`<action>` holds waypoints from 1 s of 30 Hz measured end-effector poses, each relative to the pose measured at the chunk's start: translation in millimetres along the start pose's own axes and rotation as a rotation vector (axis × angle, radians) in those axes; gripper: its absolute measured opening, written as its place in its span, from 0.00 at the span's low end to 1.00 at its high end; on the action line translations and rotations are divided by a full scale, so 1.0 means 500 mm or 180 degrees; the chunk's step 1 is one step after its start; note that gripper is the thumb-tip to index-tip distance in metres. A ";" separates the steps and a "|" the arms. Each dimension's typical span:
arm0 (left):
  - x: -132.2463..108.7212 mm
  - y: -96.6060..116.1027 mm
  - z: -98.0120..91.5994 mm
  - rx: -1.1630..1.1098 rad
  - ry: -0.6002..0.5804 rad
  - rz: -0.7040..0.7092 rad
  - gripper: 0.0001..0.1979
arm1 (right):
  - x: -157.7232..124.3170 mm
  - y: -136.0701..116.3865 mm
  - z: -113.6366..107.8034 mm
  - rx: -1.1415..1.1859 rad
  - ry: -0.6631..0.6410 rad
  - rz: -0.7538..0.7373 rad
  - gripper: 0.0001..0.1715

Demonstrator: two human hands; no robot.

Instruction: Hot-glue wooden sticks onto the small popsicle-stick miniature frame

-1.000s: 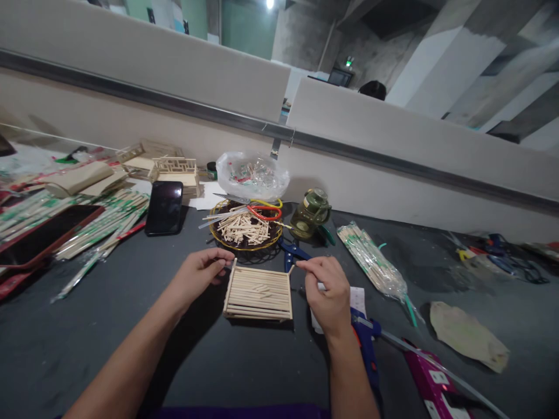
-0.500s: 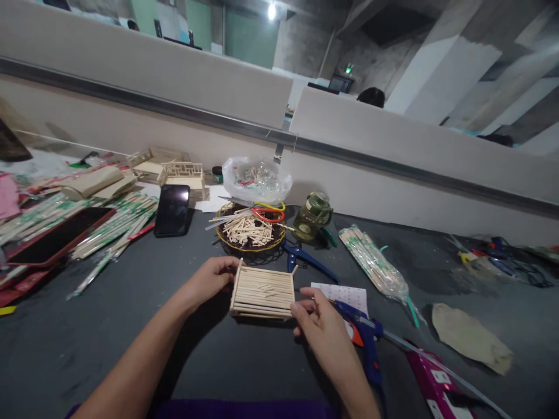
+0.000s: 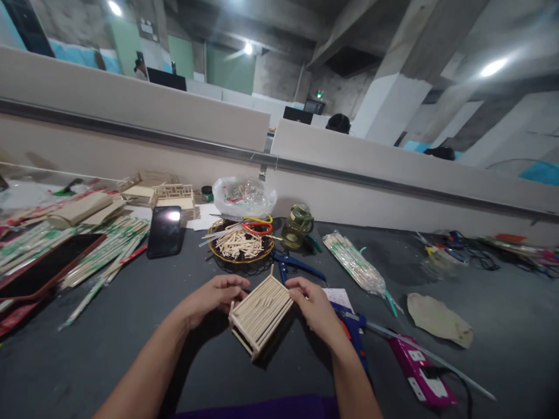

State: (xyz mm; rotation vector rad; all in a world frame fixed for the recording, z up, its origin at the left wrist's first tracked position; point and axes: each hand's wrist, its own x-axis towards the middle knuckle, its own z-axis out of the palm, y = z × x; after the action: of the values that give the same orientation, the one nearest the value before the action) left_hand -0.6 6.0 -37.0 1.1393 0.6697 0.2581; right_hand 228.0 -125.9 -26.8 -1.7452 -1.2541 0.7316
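A small bench-like model made of pale wooden sticks (image 3: 257, 317) is between my hands, turned at an angle, with a few short loose sticks lying on its slatted top. My left hand (image 3: 216, 297) has its fingers curled against the back left side, fingertips partly hidden. At the back right corner, my right hand (image 3: 312, 305) grips the model between thumb and fingers. One thin post sticks up from the far corner. A blue hot glue gun (image 3: 356, 334) with a long glue stick lies just right of my right hand, partly covered by the forearm.
Behind the model stand a basket of cut sticks (image 3: 209, 247) with scissors (image 3: 257, 227) on it, blue pliers (image 3: 301, 265) and a green jar (image 3: 299, 227). Phones, wrapped sticks and finished stick models (image 3: 174, 201) lie left. A magenta power strip (image 3: 419, 369) and cloth (image 3: 439, 320) lie right.
The stick model has turned so its left end swings toward me. My right hand has shifted to its back right corner, and the head view has tilted up.
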 end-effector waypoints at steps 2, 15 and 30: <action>0.002 -0.002 0.007 -0.0178 -0.0109 -0.0081 0.20 | 0.000 -0.012 -0.002 -0.0176 -0.0072 -0.0197 0.14; 0.009 -0.010 0.047 -0.0575 -0.0289 -0.0257 0.18 | 0.036 -0.046 0.024 -0.1155 0.0517 -0.0964 0.15; 0.017 -0.024 0.034 -0.0382 -0.0215 -0.0255 0.21 | 0.045 -0.051 0.075 -0.1361 0.0666 -0.1962 0.31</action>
State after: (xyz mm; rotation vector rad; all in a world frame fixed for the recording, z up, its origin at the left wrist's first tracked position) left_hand 14.8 -7.1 -46.8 0.9999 0.6303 0.1882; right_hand 192.6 -90.1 -21.7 -1.5599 -1.7599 -0.0814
